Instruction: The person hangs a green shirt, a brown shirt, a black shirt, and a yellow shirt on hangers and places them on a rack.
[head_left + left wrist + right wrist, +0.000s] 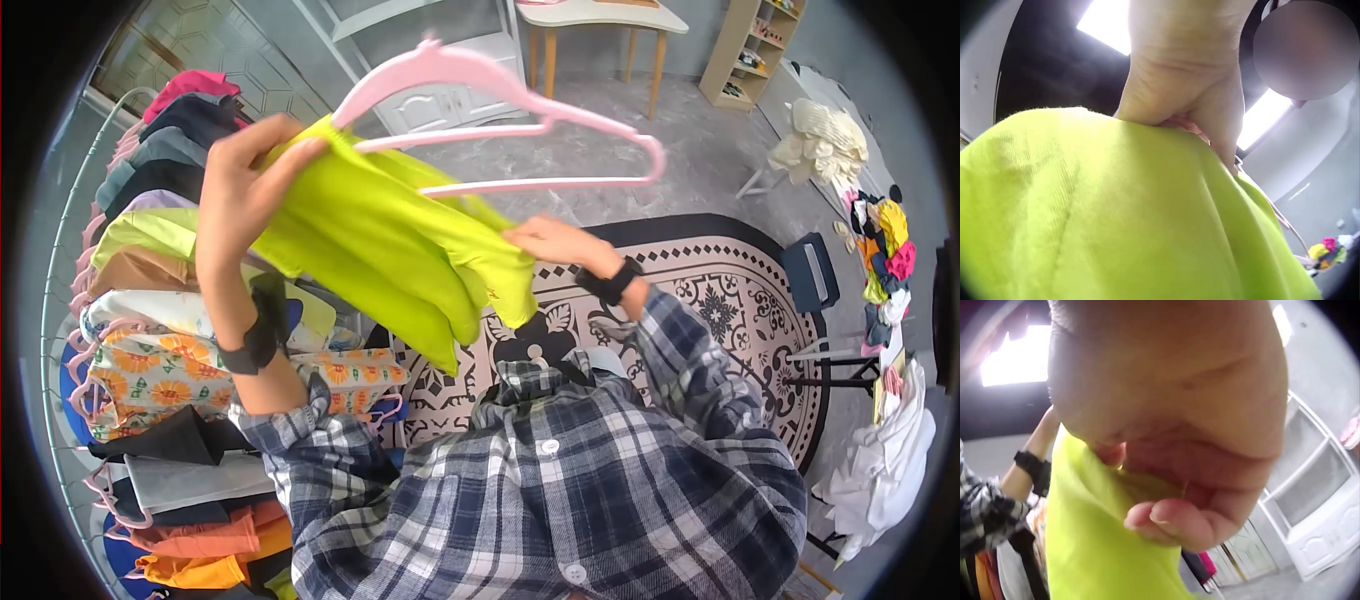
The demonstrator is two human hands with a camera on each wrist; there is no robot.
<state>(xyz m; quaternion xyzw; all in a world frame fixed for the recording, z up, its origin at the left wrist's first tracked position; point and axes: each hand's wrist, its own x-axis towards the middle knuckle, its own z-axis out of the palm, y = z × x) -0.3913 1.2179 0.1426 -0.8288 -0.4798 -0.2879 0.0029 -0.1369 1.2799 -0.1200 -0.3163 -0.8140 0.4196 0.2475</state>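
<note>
A lime-green garment [370, 235] is held up between both hands in the head view, its lower part hanging loose. One end of a pink hanger [440, 65] goes into the garment near the left hand, while the opposite end sticks out bare to the right. My left hand [245, 180] grips the cloth at that covered end, thumb on the near side; in the left wrist view a bit of pink shows under the palm [1179, 81]. With its fingers [1175, 519] curled in, my right hand [565, 243] pinches the garment's right edge, below the bare hanger arm.
Along the left stands a rail [50, 270] of clothes on pink hangers, including an orange-flowered garment [160, 370]. A patterned rug [720, 300] covers the floor ahead. On the right are piled clothes [890, 250] and white cloth [885, 470]; a white table [600, 14] stands at the back.
</note>
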